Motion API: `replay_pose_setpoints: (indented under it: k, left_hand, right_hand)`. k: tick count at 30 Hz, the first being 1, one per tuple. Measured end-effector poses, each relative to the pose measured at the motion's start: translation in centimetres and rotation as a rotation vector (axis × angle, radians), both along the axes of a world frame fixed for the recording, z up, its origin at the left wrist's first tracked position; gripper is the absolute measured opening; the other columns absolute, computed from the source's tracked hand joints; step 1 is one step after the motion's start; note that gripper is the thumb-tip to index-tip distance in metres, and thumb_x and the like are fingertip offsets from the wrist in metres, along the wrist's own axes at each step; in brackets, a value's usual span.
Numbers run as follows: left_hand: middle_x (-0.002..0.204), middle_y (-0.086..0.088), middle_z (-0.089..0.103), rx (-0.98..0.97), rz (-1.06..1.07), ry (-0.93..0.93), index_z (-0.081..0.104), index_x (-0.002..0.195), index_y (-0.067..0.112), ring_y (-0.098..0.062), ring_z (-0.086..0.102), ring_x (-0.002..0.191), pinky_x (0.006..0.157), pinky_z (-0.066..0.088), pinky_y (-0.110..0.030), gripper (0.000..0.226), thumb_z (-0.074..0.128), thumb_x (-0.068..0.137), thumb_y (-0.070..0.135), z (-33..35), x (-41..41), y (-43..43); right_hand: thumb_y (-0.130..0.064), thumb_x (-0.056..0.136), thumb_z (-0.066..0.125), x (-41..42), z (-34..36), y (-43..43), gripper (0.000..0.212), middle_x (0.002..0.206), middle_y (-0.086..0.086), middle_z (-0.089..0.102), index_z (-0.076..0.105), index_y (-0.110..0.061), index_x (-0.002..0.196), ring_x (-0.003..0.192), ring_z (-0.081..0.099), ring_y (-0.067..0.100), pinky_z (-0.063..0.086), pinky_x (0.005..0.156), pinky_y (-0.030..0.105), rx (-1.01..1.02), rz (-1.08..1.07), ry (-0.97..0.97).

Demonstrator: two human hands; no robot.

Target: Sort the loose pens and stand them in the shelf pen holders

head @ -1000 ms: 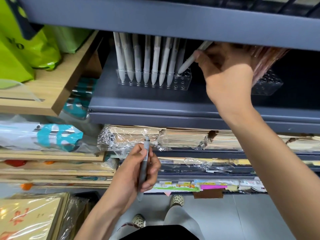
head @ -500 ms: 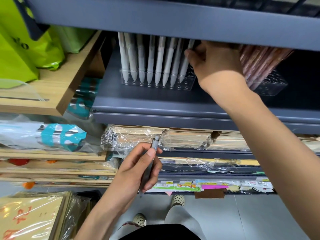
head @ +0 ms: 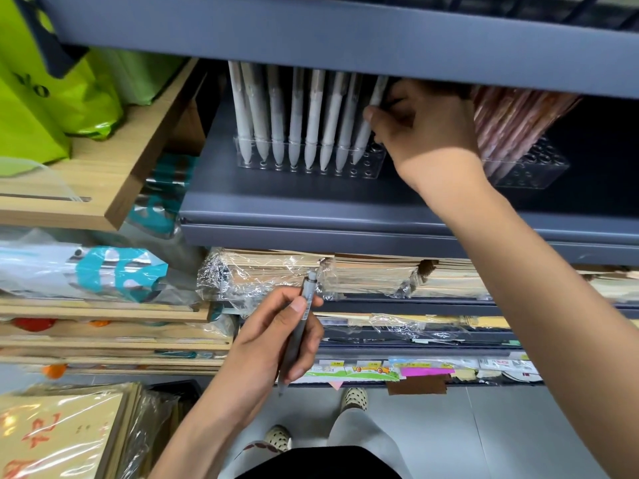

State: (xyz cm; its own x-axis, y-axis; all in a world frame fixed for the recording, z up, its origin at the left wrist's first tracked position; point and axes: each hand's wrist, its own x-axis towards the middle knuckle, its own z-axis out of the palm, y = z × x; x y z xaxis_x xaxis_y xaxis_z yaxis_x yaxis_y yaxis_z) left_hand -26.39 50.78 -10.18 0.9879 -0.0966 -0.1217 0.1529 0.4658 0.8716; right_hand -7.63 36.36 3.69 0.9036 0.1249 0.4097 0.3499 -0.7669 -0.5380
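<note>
Grey metal shelf, paper stock stacked below. Slim white pen is pinched by right hand, tip in clear perforated plastic holder, extending the white row. Grey barrel pen is gripped in left hand, probably queued next.

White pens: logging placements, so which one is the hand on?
The rightmost white pen, leaning at the row's end; the right hand holds it, the others stand untouched.
</note>
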Motion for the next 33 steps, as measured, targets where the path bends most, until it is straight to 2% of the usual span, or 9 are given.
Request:
replay_pose_setpoints:
  k: [4, 14, 19, 25, 30, 33]
  left_hand:
    - [0.064, -0.009, 0.051, 0.002, 0.002, -0.001, 0.062, 0.100, 0.012, -0.015, 0.031, 0.038, 0.040, 0.026, -0.021, 0.030, 0.057, 0.089, 0.040, -0.1, 0.1, -0.1]
    - [0.065, -0.010, 0.051, 0.021, -0.014, 0.011, 0.062, 0.099, 0.012, -0.015, 0.031, 0.039, 0.041, 0.023, -0.025, 0.031, 0.059, 0.086, 0.039, 0.0, 0.2, -0.4]
    - [0.064, -0.010, 0.051, 0.025, 0.006, 0.013, 0.063, 0.099, 0.011, -0.016, 0.031, 0.038, 0.041, 0.028, -0.021, 0.026, 0.056, 0.090, 0.035, 0.0, 0.3, -0.2]
    - [0.064, -0.010, 0.050, 0.034, 0.016, 0.014, 0.063, 0.098, 0.012, -0.016, 0.030, 0.039, 0.041, 0.029, -0.020, 0.023, 0.053, 0.093, 0.032, -0.1, 0.4, -0.1]
    - [0.064, -0.011, 0.054, -0.008, 0.053, 0.053, 0.055, 0.092, 0.016, -0.014, 0.027, 0.039, 0.040, 0.026, -0.019, 0.011, 0.048, 0.089, 0.024, -0.1, 0.6, -0.3]
    - [0.069, -0.014, 0.058, -0.047, 0.096, 0.037, 0.052, 0.091, 0.014, -0.015, 0.034, 0.041, 0.041, 0.030, -0.019, 0.010, 0.044, 0.086, 0.015, 0.2, 0.7, -0.3]
  right_hand:
    - [-0.034, 0.090, 0.063, 0.1, -0.2, -0.1, 0.023, 0.090, 0.005, 0.074, 0.066, -0.012, 0.096, 0.089, 0.068, 0.026, 0.051, 0.089, 0.039, 0.072, 0.015, 0.041]
    - [-0.036, 0.090, 0.063, -0.1, -1.5, 0.2, 0.022, 0.093, 0.001, 0.073, 0.070, -0.016, 0.095, 0.089, 0.066, 0.021, 0.048, 0.082, 0.028, 0.000, -0.024, -0.013]
    - [-0.041, 0.090, 0.062, 0.2, -1.7, 0.3, 0.024, 0.095, 0.000, 0.073, 0.069, -0.019, 0.096, 0.091, 0.065, 0.021, 0.042, 0.080, 0.025, -0.016, -0.065, -0.020]
    - [-0.040, 0.089, 0.064, 0.4, -0.8, 0.0, 0.028, 0.093, 0.009, 0.073, 0.071, -0.015, 0.098, 0.089, 0.066, 0.027, 0.051, 0.082, 0.035, -0.057, 0.000, 0.002]
    - [-0.041, 0.090, 0.062, 0.5, -1.0, -0.2, 0.028, 0.096, 0.008, 0.073, 0.071, -0.016, 0.100, 0.091, 0.066, 0.027, 0.050, 0.084, 0.034, -0.078, 0.003, 0.000]
    - [-0.036, 0.089, 0.066, 0.0, -1.3, -0.5, 0.025, 0.094, 0.004, 0.073, 0.072, -0.015, 0.100, 0.089, 0.067, 0.022, 0.051, 0.085, 0.033, 0.020, 0.022, 0.023]
